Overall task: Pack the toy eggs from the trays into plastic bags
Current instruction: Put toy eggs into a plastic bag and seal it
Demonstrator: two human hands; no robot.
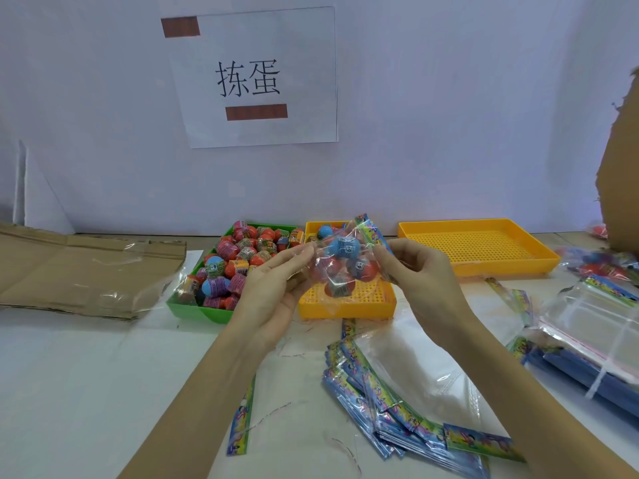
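Observation:
A clear plastic bag [340, 262] with a colourful header strip hangs in the air above the near orange tray [345, 304]. Several blue and red toy eggs lie inside it. My left hand [273, 292] holds the bag's left side, fingers curled under it. My right hand [411, 271] pinches the bag's right edge near the header. The green tray [193, 309] to the left is heaped with toy eggs [242, 257]. One blue egg [325, 231] shows at the back of the near orange tray.
A second orange tray [480, 248] stands at the back right. Flat unused bags [397, 395] are stacked in front of me, more bags [587, 333] at the right, filled bags [601, 262] at the far right. Flattened cardboard [79, 271] lies left; a box flap [619, 167] rises right.

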